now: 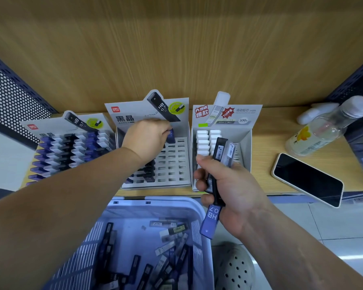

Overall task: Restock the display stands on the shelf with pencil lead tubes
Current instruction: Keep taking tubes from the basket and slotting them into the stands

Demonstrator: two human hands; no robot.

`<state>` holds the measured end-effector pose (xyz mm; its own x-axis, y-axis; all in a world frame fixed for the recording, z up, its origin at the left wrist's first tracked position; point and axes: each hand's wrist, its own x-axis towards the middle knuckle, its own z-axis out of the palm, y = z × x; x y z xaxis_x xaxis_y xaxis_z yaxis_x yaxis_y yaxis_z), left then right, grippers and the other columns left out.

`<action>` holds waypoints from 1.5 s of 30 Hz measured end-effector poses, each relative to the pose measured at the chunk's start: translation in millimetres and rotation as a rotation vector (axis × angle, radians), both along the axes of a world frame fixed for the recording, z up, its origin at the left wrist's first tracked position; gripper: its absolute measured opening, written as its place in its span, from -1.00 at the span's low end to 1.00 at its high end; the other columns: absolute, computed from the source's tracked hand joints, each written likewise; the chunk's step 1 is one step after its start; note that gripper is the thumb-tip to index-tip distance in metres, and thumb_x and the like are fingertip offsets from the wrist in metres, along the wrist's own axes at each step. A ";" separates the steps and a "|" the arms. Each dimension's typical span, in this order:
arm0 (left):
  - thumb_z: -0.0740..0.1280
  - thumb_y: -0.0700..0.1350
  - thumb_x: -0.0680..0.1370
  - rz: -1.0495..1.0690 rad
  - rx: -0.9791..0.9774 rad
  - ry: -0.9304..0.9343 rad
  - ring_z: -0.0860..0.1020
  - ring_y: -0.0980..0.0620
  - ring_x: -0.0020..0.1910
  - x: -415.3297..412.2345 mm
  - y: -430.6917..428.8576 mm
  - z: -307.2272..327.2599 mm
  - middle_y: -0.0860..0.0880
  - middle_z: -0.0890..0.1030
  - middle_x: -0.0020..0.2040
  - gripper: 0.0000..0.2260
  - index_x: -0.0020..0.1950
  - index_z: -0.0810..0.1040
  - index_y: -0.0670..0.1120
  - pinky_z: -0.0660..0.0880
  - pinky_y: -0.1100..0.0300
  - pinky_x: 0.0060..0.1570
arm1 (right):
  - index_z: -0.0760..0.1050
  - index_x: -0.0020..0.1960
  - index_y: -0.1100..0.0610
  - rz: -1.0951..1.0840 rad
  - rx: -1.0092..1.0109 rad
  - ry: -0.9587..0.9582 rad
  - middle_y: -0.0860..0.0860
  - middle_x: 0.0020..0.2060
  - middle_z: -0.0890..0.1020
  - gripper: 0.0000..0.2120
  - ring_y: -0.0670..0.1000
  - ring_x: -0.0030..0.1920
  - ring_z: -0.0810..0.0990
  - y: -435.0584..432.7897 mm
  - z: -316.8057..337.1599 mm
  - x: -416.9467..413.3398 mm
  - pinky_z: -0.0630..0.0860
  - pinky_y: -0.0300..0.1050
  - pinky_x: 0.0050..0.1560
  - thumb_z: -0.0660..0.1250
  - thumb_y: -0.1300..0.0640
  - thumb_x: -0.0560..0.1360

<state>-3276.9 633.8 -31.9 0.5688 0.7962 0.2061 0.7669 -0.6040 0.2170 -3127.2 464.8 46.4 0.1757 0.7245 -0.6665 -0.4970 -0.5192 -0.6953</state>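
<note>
The left hand [150, 137] reaches over the middle display stand [177, 164] on the wooden shelf [266, 143], its fingers closed around a blue-capped lead tube [170, 136] that stands at the back rows of the stand's slotted tray. A few dark tubes already sit in the slots on the tray's left side, partly hidden under the wrist; most slots to the right are unfilled.

The right hand [226, 185] hovers in front of the right display stand [224, 130] and grips a small bundle of lead tubes [217, 176]. One of them has a blue cap marked HB 0.7 pointing down toward the basket, while the other ends stick up above the thumb, showing barcodes.

The right stand holds two columns of white-capped tubes [203, 141] along its left part. The left display stand [71, 147] is packed with rows of blue, black and white-capped tubes.

Below the shelf edge, a pale blue plastic basket [197, 243] holds many loose lead tubes [168, 248] lying in all directions.

To the right on the shelf, a smartphone [307, 178] lies face up with a dark screen, its near end overhanging the shelf edge. Behind it a clear plastic bottle [323, 130] with a white cap lies on its side. A grey perforated shoe [233, 266] shows on the floor beside the basket.
</note>
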 end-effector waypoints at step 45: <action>0.40 -0.27 0.52 0.377 -0.966 -1.300 0.49 0.01 -0.41 -34.2 -123.4 71.5 -0.13 0.51 -0.29 -0.91 -0.11 0.53 -0.13 0.39 0.19 -0.42 | 0.57 -0.03 0.15 0.206 0.038 0.059 0.18 -0.18 0.72 -0.96 -0.09 -0.48 0.51 -0.5 17.5 -19.2 0.21 -0.32 -0.57 0.37 0.26 0.55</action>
<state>-3311.1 510.5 39.6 0.1825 0.9480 -0.2608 -0.1513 0.2892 0.9452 -3146.4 464.4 63.9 -0.0172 0.7658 -0.6429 -0.4231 -0.5881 -0.6892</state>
